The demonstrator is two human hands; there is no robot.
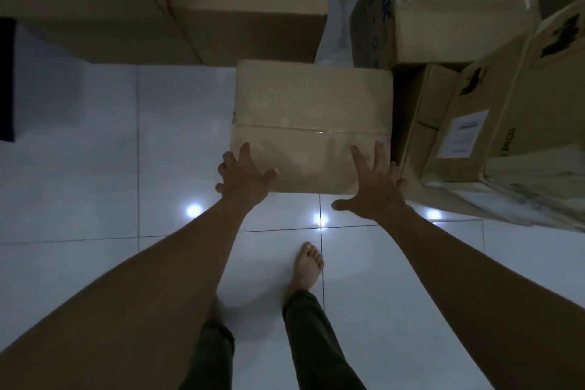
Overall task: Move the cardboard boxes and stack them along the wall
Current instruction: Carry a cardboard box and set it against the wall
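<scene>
A taped plain cardboard box [311, 114] sits on the white tiled floor straight ahead of me. My left hand [245, 176] is at its near left corner with fingers spread, fingertips over the top edge. At the near right corner my right hand [372, 190] has its fingers spread too, reaching over the box's top. Neither hand is curled around the box. Whether the palms press on the cardboard I cannot tell.
A large box [177, 0] stands behind on the left. Right of it are a torn printed box [443, 3], a small box [421, 117] and a labelled box [506, 136] tight against the target. A dark object [7, 79] is at the left edge. My bare foot [307, 266] is on the tiles.
</scene>
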